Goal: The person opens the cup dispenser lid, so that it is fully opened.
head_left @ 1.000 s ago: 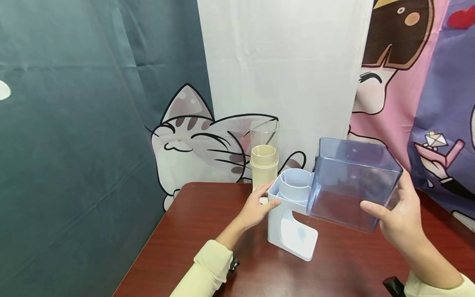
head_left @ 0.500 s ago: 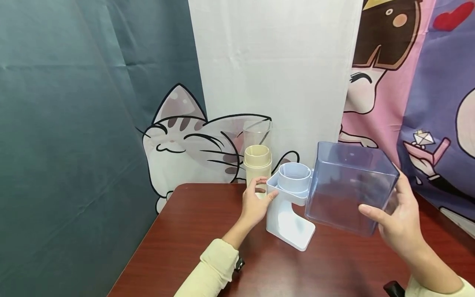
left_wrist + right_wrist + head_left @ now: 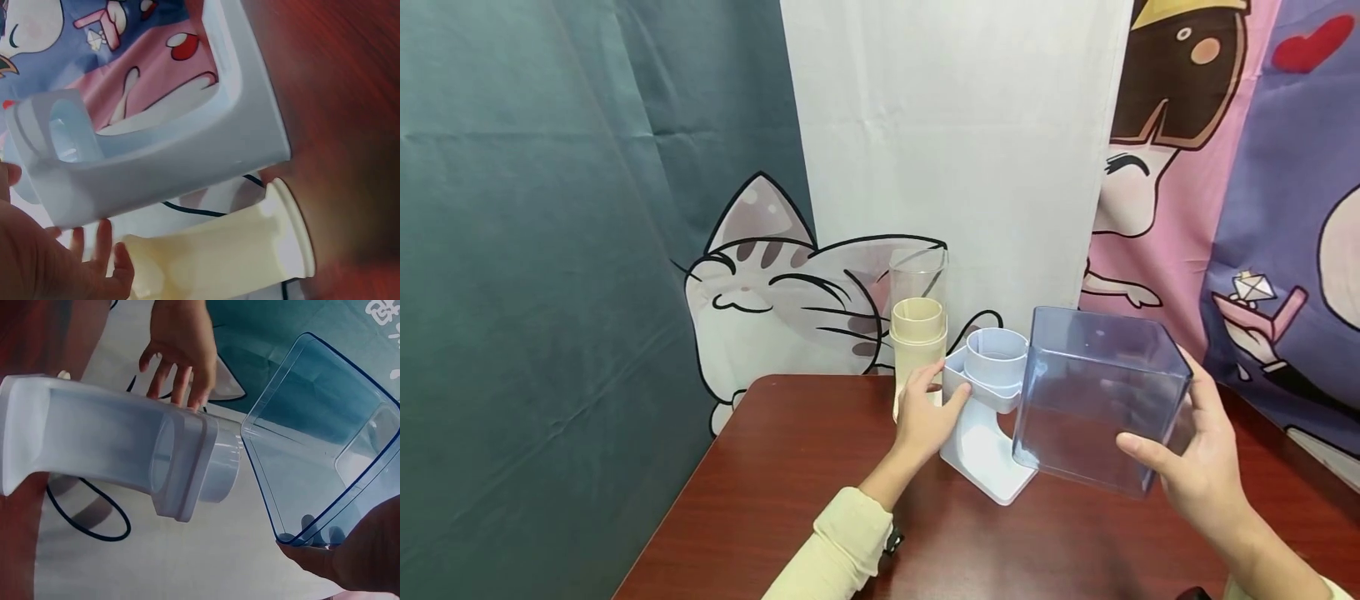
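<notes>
A pale stand [image 3: 979, 429] with a flat foot and a round collar [image 3: 996, 357] on top is upright on the table. My left hand [image 3: 921, 421] holds its top at the left corner, thumb on the near side, fingers behind. In the left wrist view the fingers lie along the back of the stand [image 3: 169, 169]. To the right, my right hand [image 3: 1206, 458] grips a see-through blue box [image 3: 1097, 400] by its right side. The box is raised and overlaps the stand's edge in the head view. Its open mouth faces the collar in the right wrist view [image 3: 312, 437].
Close behind the left hand stands a cream-coloured tube [image 3: 919, 358] with a clear cylinder [image 3: 919, 275] showing above it. The dark red table [image 3: 775, 500] ends at cartoon-printed curtains [image 3: 947, 150] at the back.
My left hand and the stand have shifted slightly away, the hand staying at the stand's corner. The box has come a little lower and closer over the stand's foot.
</notes>
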The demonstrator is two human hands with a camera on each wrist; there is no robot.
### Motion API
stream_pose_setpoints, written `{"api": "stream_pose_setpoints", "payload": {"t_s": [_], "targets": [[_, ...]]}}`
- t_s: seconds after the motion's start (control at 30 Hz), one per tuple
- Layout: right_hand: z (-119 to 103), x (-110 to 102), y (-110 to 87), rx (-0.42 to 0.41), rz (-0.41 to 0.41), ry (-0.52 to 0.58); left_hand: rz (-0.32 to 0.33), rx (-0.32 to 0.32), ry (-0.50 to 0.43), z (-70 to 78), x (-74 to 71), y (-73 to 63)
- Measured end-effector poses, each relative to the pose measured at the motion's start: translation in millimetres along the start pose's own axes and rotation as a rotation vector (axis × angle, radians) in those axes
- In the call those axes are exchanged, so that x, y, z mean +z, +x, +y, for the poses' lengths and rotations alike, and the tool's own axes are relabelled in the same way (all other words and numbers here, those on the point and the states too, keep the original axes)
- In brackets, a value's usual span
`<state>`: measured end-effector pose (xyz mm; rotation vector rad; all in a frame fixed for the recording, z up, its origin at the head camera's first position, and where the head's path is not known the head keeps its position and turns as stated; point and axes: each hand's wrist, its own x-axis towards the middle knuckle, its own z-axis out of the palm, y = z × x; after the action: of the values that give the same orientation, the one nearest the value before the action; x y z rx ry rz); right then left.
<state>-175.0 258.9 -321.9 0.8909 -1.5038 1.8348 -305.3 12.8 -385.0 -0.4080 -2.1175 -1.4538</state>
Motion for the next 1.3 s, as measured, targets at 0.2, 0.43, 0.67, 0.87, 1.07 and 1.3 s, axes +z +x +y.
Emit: {"api": "stream_pose_setpoints", "payload": {"t_s": [0.2, 0.43, 0.67, 0.87, 1.07, 1.3], "targets": [[1, -5, 4.9, -0.075, -0.049, 0.017, -0.123, -0.072, 0.085, 17.1, 5.3, 4.4], [-4, -12, -3.1, 0.017, 0.008, -0.128, -0.169, -0.192, 0.073, 35.5, 30.1, 10.2], [4, -20, -16.6, 0.009, 0.020, -0.166, -0.193, -0.152, 0.167, 27.4, 47.7, 12.0], [16, -23, -21.3, 0.012, -0.032, -0.088, -0.249, -0.106, 0.059, 20.1, 43.5, 17.4], [22, -25, -28.4, 0.067, -0.068, -0.183, -0.280, -0.069, 0.068, 22.4, 44.1, 21.5], [31, -25, -33.9, 0.117, -0.085, -0.281, -0.277, -0.065, 0.109, 22.7, 46.2, 23.0]]}}
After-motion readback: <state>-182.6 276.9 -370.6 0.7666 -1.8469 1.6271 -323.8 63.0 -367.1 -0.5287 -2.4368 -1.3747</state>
